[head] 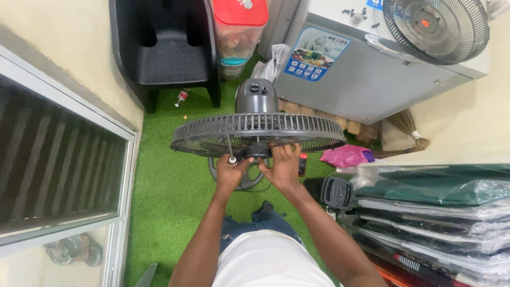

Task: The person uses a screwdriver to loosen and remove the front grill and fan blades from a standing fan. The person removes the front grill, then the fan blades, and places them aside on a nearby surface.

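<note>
Green turf floor (170,196); both hands raised, left hand (231,171) pinching screwdriver (230,151), right hand (282,166) gripping fan guard (257,129).

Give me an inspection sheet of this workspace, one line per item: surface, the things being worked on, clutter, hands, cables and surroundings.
Surface: green artificial turf floor.
Job's things: dark standing fan with its grille tilted flat; a screwdriver stands in the grille.
Clutter: pink bag, small bottle, dark control panel, broom.
Hands: left hand grips the screwdriver's handle; right hand has its fingers on the fan's hub below the grille.
Cables: nothing seen.
Surroundings: black plastic chair, red-lidded container, grey chest freezer with a second fan grille on top, wrapped stacked goods, window frame.
</note>
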